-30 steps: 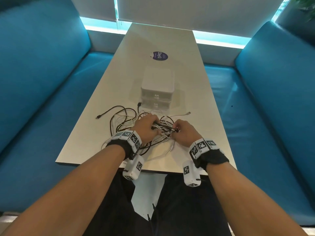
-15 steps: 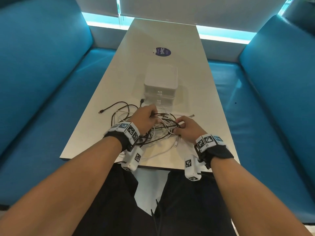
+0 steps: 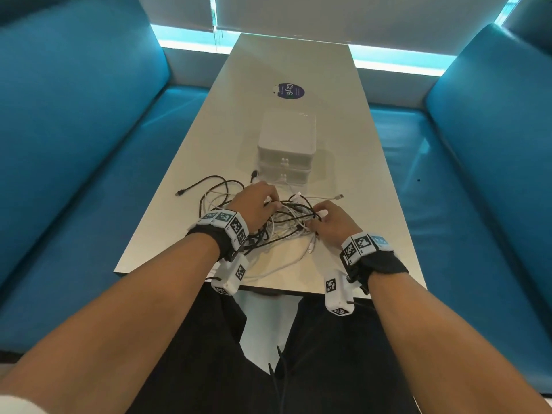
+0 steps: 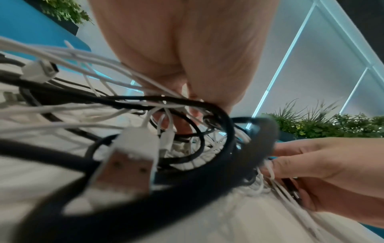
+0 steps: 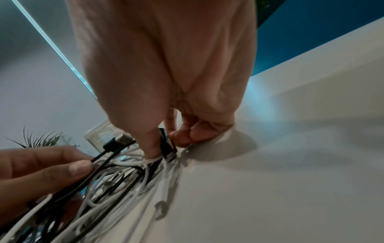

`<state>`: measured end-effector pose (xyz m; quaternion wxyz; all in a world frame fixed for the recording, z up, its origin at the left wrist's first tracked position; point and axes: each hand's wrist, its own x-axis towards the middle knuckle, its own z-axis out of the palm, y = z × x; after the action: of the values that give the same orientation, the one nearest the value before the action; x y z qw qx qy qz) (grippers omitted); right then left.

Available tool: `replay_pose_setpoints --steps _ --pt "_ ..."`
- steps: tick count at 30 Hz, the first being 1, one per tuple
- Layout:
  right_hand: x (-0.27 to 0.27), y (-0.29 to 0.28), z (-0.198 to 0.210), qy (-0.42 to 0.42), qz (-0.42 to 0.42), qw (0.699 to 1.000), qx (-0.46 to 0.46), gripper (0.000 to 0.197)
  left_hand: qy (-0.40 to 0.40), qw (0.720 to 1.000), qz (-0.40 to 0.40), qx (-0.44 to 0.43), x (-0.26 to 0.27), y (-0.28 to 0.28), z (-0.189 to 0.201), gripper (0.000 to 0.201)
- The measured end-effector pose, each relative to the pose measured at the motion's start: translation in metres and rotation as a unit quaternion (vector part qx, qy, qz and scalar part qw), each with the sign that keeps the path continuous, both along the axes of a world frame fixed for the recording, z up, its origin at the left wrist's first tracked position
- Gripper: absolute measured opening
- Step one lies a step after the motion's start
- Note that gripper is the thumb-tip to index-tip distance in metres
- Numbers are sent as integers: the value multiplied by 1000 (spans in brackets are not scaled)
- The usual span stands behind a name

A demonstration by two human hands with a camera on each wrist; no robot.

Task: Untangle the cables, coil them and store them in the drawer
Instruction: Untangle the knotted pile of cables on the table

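Blue benches (image 3: pixel 74 138) flank a long pale table (image 3: pixel 352 180) running up the middle of the head view, with a dark round sticker (image 3: pixel 289 91) reading "ClayG" near the far end. Below it, mid-frame, stands a white drawer box (image 3: pixel 286 144), both drawers closed. Just under that lies the tangle of black and white cables (image 3: pixel 286 225), spread between my two hands at the table's near end. My left hand (image 3: pixel 257 204) pinches a black cable (image 5: pixel 99 164) between thumb and fingers, its USB plug poking up past them in the right wrist view. My right hand (image 3: pixel 331 222) has its fingers curled into the tangle's right edge, gripping black and white strands against the tabletop.
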<state>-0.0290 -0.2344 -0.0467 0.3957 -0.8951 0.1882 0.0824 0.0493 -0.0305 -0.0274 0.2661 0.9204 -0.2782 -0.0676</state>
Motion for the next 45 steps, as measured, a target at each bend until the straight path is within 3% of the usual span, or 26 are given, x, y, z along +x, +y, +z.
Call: replay_pose_setpoints --steps 5,9,12,14,15,19,23,27,33,35,38,41,45 --pt "1 -3 9 17 -29 995 90 28 22 1000 0 8 -4 -7 -4 10" --pt "1 -4 11 14 -34 995 98 26 -56 993 0 100 -11 -17 5 17" --pt "-1 -5 10 -7 -20 999 30 27 -133 982 -43 124 -16 -26 10 52" --pt "-2 -3 9 -31 -26 999 33 25 -118 978 -102 137 -18 -29 10 78" --pt "-2 -4 8 -37 -26 998 40 24 -105 976 -120 149 -18 -30 10 79" --pt "-2 -8 7 -21 -32 995 92 28 -106 975 -107 165 -14 -25 5 61" --pt "-2 -7 13 -76 -31 991 103 22 -123 970 -93 186 -13 -22 9 61" --pt "3 -6 15 -119 -50 988 84 13 -183 955 -83 220 -19 -19 15 47" --pt "0 -2 14 -145 -34 989 10 6 -261 961 1 97 -17 -16 19 46" --pt "1 -1 15 -144 -34 989 6 8 -245 965 -34 93 -13 -21 15 42" --pt "3 1 14 -133 -25 991 -10 8 -137 978 -103 119 -10 -29 1 37" --pt "3 1 10 -122 -23 992 -31 10 -93 983 -101 121 -10 -31 -10 36" --pt "6 -8 5 -125 -82 989 22 7 -91 983 -82 137 -8 -28 -9 32"
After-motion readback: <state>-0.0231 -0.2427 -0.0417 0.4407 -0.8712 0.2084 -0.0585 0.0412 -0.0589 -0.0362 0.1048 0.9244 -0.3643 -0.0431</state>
